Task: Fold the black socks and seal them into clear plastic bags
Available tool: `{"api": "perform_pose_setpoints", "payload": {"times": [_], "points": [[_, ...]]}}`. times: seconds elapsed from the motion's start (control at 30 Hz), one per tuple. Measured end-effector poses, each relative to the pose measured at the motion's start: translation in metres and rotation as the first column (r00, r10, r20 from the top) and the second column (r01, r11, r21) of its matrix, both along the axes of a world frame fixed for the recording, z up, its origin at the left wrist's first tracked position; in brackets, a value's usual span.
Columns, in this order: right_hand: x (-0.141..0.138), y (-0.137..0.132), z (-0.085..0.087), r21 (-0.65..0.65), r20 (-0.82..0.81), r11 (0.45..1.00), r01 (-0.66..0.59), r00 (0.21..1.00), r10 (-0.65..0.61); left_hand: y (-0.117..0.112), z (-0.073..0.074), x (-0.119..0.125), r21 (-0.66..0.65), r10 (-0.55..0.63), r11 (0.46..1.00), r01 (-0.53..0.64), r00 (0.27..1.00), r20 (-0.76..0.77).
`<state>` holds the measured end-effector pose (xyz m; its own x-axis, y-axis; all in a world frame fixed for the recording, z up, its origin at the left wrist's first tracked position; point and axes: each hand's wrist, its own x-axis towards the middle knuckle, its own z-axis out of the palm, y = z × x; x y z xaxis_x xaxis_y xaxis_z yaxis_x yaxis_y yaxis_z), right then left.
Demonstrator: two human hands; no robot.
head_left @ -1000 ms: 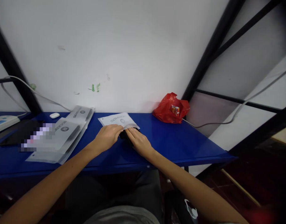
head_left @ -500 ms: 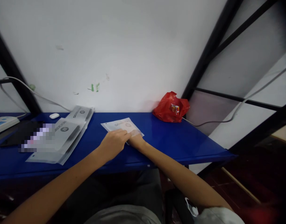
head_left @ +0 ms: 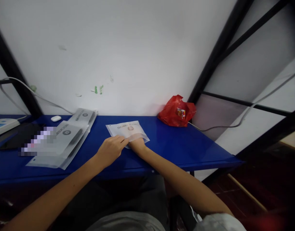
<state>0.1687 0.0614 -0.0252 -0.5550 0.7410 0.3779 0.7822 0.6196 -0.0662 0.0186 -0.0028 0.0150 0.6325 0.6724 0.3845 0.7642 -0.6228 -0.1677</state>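
Note:
A small frosted plastic bag (head_left: pixel 122 129) with a printed logo lies on the blue table, its mouth toward me. My left hand (head_left: pixel 111 148) is closed, thumb and fingers pinching the bag's near edge at the opening. My right hand (head_left: pixel 137 145) reaches into the bag up to about the wrist. Its fingers show only as a dim shape through the frosted plastic, so their pose and anything they hold are hidden.
To the left lie more frosted bags (head_left: pixel 65 139), a dark tablet-like object (head_left: pixel 19 138) and a white earbud case (head_left: pixel 56 118). A power strip (head_left: pixel 4 126) sits at the far left. At the back right is a red plastic bag (head_left: pixel 173 112), with a grey cable (head_left: pixel 224 125) running beside it.
My right hand has gone deeper into the bag, and the bag's front now bulges over it. My left hand has shifted slightly left, still at the bag's edge.

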Motion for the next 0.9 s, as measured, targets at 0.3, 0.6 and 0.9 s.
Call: {"api": "perform_pose_setpoints", "payload": {"times": [0.3, 0.6, 0.9], "points": [[0.012, -0.023, 0.011, -0.081, -0.084, 0.986, -0.147, 0.987, 0.140, 0.004, -0.006, -0.010, -0.025, 0.162, 0.987, -0.162, 0.986, 0.025], [0.042, -0.076, 0.024, 0.176, -0.145, 0.975, -0.132, 0.977, 0.159, 0.001, -0.011, -0.025, -0.039, 0.131, 0.990, -0.138, 0.982, -0.135], [0.062, -0.065, 0.004, -0.053, -0.021, 0.996, -0.072, 0.997, 0.071, 0.001, -0.026, -0.040, -0.170, -0.001, 0.985, -0.020, 0.993, -0.121]]}}
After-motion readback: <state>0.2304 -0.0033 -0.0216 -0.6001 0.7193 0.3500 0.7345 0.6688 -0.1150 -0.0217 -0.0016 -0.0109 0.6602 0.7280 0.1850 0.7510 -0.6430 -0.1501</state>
